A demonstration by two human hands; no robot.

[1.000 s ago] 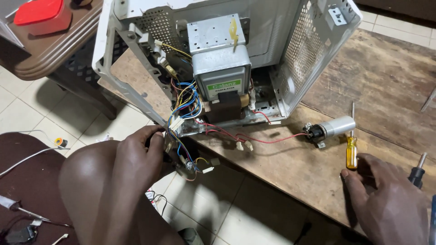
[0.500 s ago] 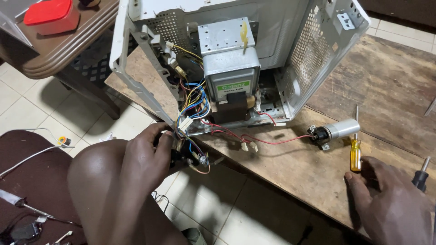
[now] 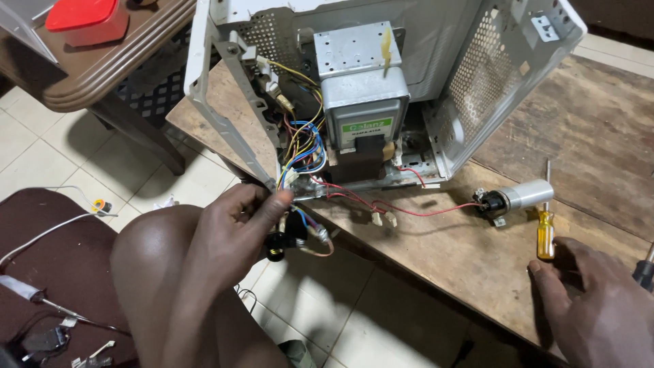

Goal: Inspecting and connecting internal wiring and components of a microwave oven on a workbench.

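One opened oven shell [image 3: 490,75] stands on the wooden surface [image 3: 463,259], with one grey metal block [image 3: 361,88] inside it and a bundle of coloured wires [image 3: 303,153] hanging out at its left corner. One silver capacitor [image 3: 528,194] lies on the surface, joined to the shell by a red wire [image 3: 422,211]. One yellow-handled screwdriver [image 3: 545,228] lies just beside it; the black handle of a second tool [image 3: 644,269] shows at the right edge. One red box [image 3: 88,17] sits on the brown table [image 3: 102,75] at upper left.

The left hand [image 3: 235,228] is curled narrow, pinching the wires where they leave the shell; a small black part [image 3: 283,245] hangs just below its fingers. The right hand [image 3: 593,307] rests on the surface, fingers loosely bent and holding nothing, its fingertips near the screwdriver's handle.
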